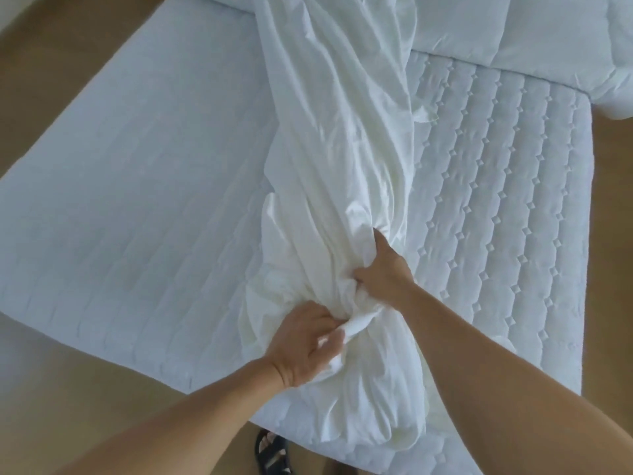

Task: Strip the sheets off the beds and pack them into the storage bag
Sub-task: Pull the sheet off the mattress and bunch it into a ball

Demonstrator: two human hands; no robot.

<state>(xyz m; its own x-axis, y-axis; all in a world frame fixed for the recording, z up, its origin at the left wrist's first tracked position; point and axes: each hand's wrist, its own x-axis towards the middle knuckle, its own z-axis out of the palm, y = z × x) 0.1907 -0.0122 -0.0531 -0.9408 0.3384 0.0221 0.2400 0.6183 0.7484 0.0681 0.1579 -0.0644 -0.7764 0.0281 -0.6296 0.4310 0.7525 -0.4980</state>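
Left hand (303, 344) and right hand (385, 269) close together, both gripping the bunched white sheet (335, 149), sheet trailing away from the hands along the quilted mattress (137, 200), duvet (496, 29) at the far end, sandalled foot (272, 450) below the left wrist

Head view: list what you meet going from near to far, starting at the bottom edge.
From the bottom edge: sandal → left hand → right hand → duvet. The sheet that both hands grip spans most of that stretch, so it has no single place.
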